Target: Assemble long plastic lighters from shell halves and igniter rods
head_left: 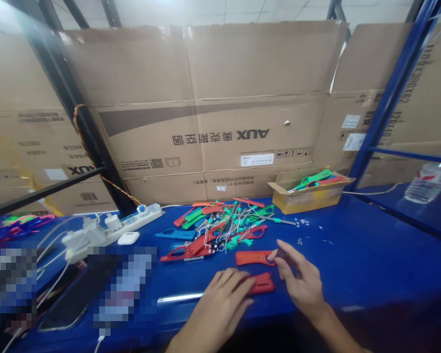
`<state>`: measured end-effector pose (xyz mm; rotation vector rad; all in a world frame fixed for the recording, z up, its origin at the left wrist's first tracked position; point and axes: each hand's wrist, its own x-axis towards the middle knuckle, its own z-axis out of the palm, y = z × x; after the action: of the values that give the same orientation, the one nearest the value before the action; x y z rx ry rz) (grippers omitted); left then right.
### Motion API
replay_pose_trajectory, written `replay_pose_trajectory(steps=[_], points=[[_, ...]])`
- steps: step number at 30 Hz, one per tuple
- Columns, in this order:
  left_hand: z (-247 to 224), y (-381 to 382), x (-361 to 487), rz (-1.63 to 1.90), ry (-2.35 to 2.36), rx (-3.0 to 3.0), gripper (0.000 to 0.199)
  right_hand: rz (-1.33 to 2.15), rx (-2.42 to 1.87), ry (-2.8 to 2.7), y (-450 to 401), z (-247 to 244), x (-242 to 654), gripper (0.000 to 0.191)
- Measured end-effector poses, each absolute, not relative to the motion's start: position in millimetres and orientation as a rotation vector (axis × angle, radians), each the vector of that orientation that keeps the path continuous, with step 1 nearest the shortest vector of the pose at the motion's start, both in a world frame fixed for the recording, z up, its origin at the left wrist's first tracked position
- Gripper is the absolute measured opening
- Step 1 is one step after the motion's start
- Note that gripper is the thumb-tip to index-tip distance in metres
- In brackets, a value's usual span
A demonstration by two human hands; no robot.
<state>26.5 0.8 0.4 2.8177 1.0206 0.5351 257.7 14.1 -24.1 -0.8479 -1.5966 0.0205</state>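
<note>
My left hand [226, 306] is closed over a red lighter body [262, 283] that lies near the table's front edge; a silver metal tube [180, 297] sticks out to the left from under the fingers. Just to the right, my right hand [299, 277] pinches a small dark piece [280, 252] between thumb and fingertips. Beyond the hands rests an orange-red casing half [252, 258] with a finger loop, its right end close to my right fingertips. Farther back spreads a pile of red, green and blue casings, metal tubes and white wires [220, 228].
An open cardboard box [305, 200] of casings stands at the back right. A power strip [132, 223], a white earphone case [128, 239] and phones with cables occupy the left. Small white scraps lie right of the pile. A water bottle [426, 184] is far right.
</note>
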Motion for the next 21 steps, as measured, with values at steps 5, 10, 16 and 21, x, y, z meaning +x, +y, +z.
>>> replay_pose_trajectory(steps=[5,10,16,21], points=[[-0.9,1.6,25.9,0.527,1.015,2.828,0.037,-0.032,-0.834,-1.598,14.2,-23.2,259.4,0.039],[0.2,1.3,26.4,0.543,1.005,2.821,0.036,0.035,-0.816,-1.671,11.3,-21.6,258.9,0.042],[0.4,1.1,26.5,0.564,1.0,2.822,0.035,0.073,-0.828,-1.645,11.4,-21.6,257.9,0.046],[-1.8,1.3,26.5,0.586,1.007,2.827,0.035,0.039,-0.832,-1.647,12.2,-19.4,257.3,0.046]])
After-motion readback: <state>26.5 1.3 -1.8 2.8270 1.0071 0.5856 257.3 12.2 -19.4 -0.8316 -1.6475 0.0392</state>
